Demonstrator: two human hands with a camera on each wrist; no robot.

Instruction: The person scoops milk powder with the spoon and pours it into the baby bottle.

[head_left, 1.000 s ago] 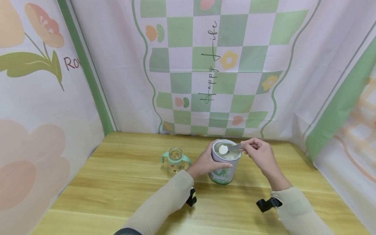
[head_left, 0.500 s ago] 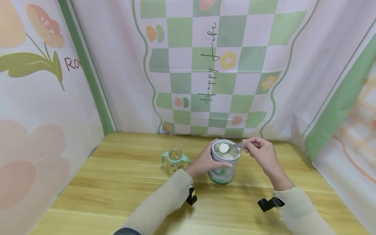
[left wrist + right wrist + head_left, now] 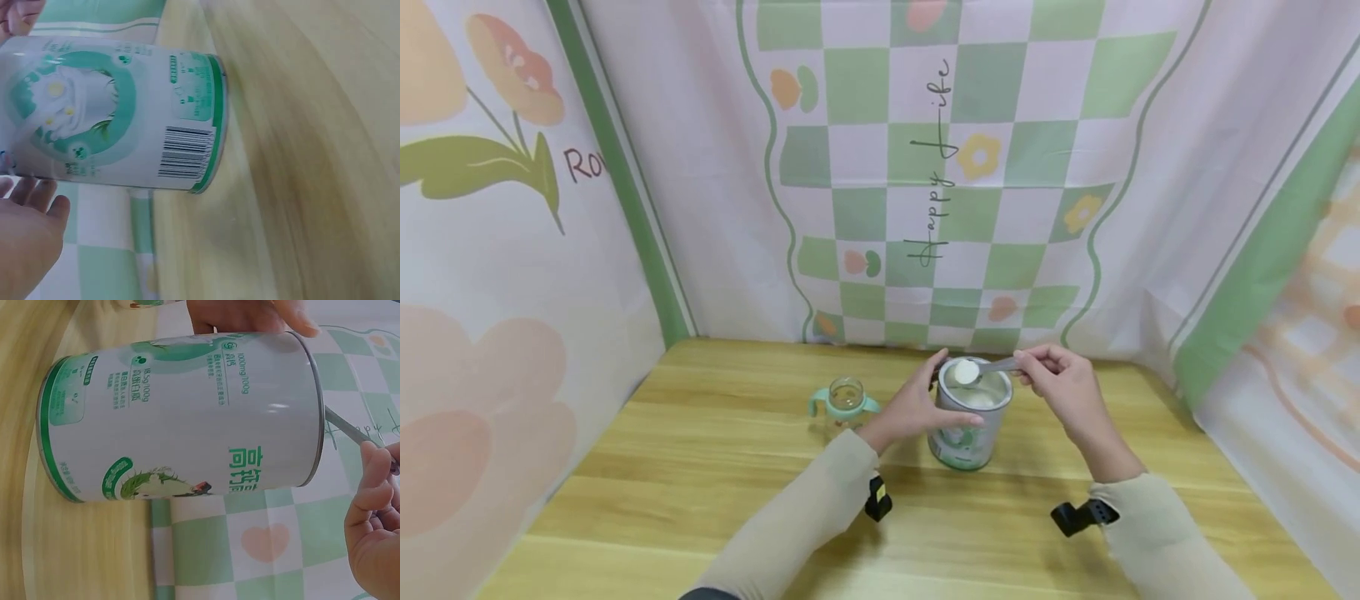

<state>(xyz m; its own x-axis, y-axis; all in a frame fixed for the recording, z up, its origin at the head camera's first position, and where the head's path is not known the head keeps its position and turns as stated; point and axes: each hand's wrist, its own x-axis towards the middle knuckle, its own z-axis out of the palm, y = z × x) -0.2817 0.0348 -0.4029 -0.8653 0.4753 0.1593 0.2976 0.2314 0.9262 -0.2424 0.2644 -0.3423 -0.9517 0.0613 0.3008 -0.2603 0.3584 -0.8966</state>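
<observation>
A white and green powder can (image 3: pixel 967 432) stands open on the wooden table (image 3: pixel 700 467). My left hand (image 3: pixel 913 408) grips its left side, thumb on the front and fingers at the back rim. My right hand (image 3: pixel 1054 382) pinches the handle of a metal spoon (image 3: pixel 967 372), whose bowl, heaped with white powder, hovers over the can's left rim. The left wrist view shows the can (image 3: pixel 119 112) with my left hand (image 3: pixel 25 240) beside it. The right wrist view shows the can (image 3: pixel 181 412), the spoon handle (image 3: pixel 350 432) and my right hand (image 3: pixel 375 519).
A small clear baby bottle (image 3: pixel 846 403) with teal handles and no lid stands left of the can, close to my left hand. Printed cloth walls (image 3: pixel 925 167) close in the table at the back and both sides.
The loaded spoon has risen a little and drifted left, from the can's middle to above its left rim. My left hand's fingers now reach higher at the back rim.
</observation>
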